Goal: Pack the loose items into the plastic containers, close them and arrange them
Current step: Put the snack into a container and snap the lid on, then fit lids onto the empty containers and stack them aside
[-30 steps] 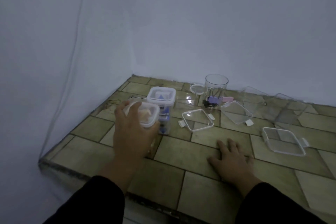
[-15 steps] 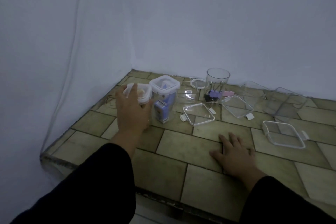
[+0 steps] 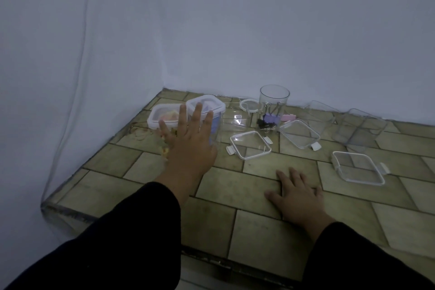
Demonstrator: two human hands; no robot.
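While the left hand (image 3: 188, 139) hangs spread and empty just in front of them, two closed containers stand side by side in the back left corner of the counter (image 3: 247, 195). A second ago that hand gripped the container with orange contents (image 3: 164, 116); it has since let go, so that one reads as placed.

- Closed, arranged: orange-content container; blue-content container (image 3: 207, 110), touching or nearly touching it.
- Right hand (image 3: 296, 193): flat on the counter, fingers spread, holding nothing, unmoved.
- Loose lids: square lid (image 3: 250, 148) at centre; second lid (image 3: 300, 134) to its right; third lid (image 3: 359, 168) furthest right; small round lid (image 3: 249, 105) at the back.
- Open vessels: round clear cup (image 3: 274, 99) by the wall; two clear empty tubs (image 3: 362, 129) at the rear right, outlines hard to separate.
- Unpacked: binder clips (image 3: 270, 120), purple, black and pink, at the cup's foot.

Judgement: two units done; clips, lids and remaining tubs are yet to be packed.
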